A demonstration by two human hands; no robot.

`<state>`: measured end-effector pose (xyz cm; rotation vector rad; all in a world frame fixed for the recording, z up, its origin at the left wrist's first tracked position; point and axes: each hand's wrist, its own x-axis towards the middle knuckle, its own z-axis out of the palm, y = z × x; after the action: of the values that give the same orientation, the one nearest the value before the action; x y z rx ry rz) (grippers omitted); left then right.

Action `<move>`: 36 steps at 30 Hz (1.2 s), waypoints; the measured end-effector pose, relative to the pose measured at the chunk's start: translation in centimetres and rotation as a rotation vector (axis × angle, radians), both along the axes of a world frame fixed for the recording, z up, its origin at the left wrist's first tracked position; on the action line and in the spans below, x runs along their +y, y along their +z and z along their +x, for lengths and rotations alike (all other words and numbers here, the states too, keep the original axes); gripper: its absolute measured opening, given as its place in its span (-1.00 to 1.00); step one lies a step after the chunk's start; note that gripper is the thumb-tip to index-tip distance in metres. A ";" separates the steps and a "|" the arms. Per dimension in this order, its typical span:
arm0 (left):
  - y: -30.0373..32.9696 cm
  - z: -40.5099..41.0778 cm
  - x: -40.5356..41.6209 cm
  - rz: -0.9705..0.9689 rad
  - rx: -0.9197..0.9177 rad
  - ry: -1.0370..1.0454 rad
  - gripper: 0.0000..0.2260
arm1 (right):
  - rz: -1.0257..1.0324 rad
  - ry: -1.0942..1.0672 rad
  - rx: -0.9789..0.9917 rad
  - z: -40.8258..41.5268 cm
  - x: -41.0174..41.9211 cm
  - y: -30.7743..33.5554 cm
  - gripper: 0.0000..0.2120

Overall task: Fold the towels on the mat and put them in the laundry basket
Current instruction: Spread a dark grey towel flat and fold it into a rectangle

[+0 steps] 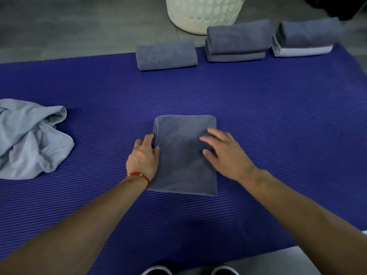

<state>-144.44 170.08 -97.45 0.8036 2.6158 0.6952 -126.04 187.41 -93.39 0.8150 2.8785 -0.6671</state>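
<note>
While the dark grey towel [184,155] lies half-folded mid-mat [278,116], left hand [144,157] pinches its layered left edge w/ curled fingers, and right hand [224,153] rests flat, fingers straight, on top. Risk, imo: lifting that edge w/o the right hand pinning could let the stacked layers slide apart, so the fold goes crooked & needs redoing. Crumpled light towel [31,137] at left is unfolded; three folded stacks [236,43] sit at far edge near the laundry basket [202,14], none visibly inside.
</note>
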 end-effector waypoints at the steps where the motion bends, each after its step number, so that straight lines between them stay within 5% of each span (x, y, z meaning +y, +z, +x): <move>1: 0.1 0.1 -0.1 -0.009 0.035 -0.026 -0.56 | 0.033 0.028 -0.032 -0.9 0.6 0.0 -0.48; 5: 0.4 -0.4 0.7 -0.031 0.260 -0.245 -0.40 | 0.033 0.112 -0.230 -3.7 2.2 -1.4 -0.38; 7: -0.1 -1.1 2.0 -0.142 0.173 -0.383 -0.40 | -0.038 0.104 -0.258 -4.0 2.5 -2.3 -0.38; 11: -1.7 -2.2 3.2 -0.398 0.050 -0.526 -0.38 | -0.086 -0.169 -0.024 -4.6 2.8 -2.4 -0.58; 14: -1.3 -2.4 3.4 -0.437 0.050 -0.541 -0.38 | 0.007 -0.375 -0.025 -5.5 3.0 -2.2 -0.54; 22: 0.6 4.2 1.8 -0.334 0.427 -0.501 -0.45 | -0.479 -0.625 0.152 -6.9 4.5 -1.1 -0.47; 28: 1.1 12.1 0.0 -0.223 0.320 -0.709 -0.31 | -0.679 -0.824 0.238 -3.0 5.1 -0.1 -0.58; 36: 1.3 15.8 -1.7 -0.296 0.399 -0.822 -0.45 | -0.881 -1.187 0.360 10.2 0.4 1.6 -0.77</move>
<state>-128.66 168.37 -96.19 1.8756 2.2608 -0.0914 -115.85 187.83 -91.80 2.2281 1.5729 -2.0551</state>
